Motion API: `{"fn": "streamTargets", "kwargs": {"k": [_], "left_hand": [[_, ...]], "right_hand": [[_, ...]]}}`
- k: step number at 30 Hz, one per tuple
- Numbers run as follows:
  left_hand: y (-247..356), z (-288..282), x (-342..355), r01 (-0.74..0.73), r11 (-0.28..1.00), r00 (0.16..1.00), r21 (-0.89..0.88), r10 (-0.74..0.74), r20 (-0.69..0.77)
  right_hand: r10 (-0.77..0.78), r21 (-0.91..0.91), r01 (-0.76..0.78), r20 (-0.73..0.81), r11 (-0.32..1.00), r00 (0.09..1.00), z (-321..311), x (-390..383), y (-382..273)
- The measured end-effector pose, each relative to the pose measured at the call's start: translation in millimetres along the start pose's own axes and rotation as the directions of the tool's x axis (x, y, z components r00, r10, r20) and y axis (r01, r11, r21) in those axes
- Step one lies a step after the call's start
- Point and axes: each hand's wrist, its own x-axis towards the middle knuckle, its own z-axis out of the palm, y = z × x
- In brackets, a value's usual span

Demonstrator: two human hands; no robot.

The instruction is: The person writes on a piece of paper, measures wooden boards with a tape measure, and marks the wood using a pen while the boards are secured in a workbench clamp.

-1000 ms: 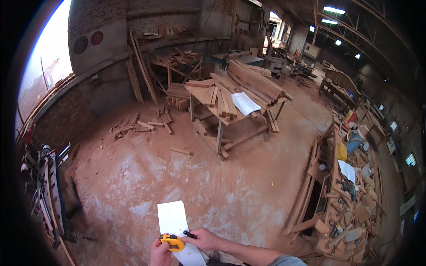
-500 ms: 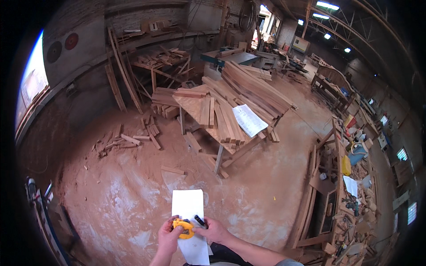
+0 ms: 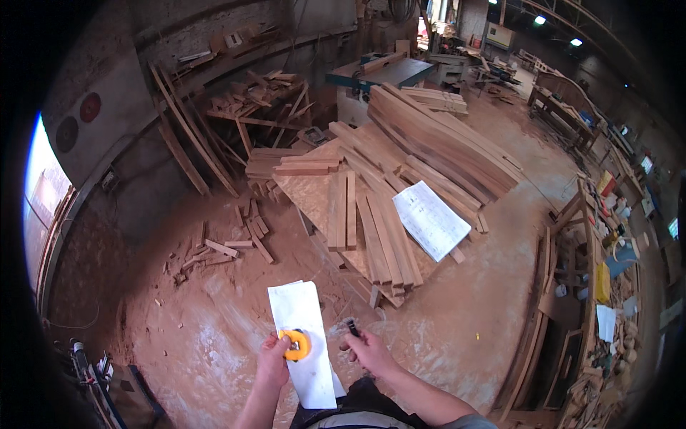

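My left hand [image 3: 271, 362] is closed round a yellow tape measure [image 3: 300, 345], its thumb on the case. The same hand pins a folded white sheet of paper [image 3: 312, 382], which hangs upright in front of my body. Apart from the sheet, to its right, my right hand [image 3: 371, 353] grips a short black marker [image 3: 352, 327] that points up and away. Ahead stands a low worktable [image 3: 307, 187] with wooden strips [image 3: 379, 239] laid across it. A marked paper sheet [image 3: 431, 220] lies on the strips.
Wood offcuts [image 3: 214, 252] lie on the dusty floor at left. Long boards [image 3: 443, 143] are stacked behind the table, near a table saw [image 3: 382, 71]. A cluttered bench [image 3: 607, 357] runs along the right. At lower left are clamps or rails [image 3: 89, 379].
My right hand with the marker has moved right, away from the tape measure and sheet. The view has shifted closer to the worktable.
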Motion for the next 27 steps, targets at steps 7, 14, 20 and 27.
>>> {"fn": "streamTargets", "kwargs": {"k": [7,14,20,27], "left_hand": [[30.8,9.2,178.2,0.047,0.999,0.995,0.02,-0.045,-0.094],[69.6,44.1,417.4,0.018,0.993,1.0,0.115,-0.021,0.022],[75.1,68.4,557.5,0.151,0.973,0.984,0.173,-0.164,0.067],[55.6,76.4,617.1,-0.005,0.856,0.987,0.516,-0.079,0.141]], "right_hand": [[0.161,0.082,-0.148,-0.183,0.986,0.97,-60.2,95.7,-14.0],[0.176,0.186,-0.113,-0.374,0.976,0.91,-68.3,194.4,-70.2],[0.238,0.175,-0.183,-0.382,0.967,0.893,-46.7,280.8,-100.0],[0.267,0.149,-0.225,-0.396,0.963,0.878,-18.2,365.3,-157.1]]}}
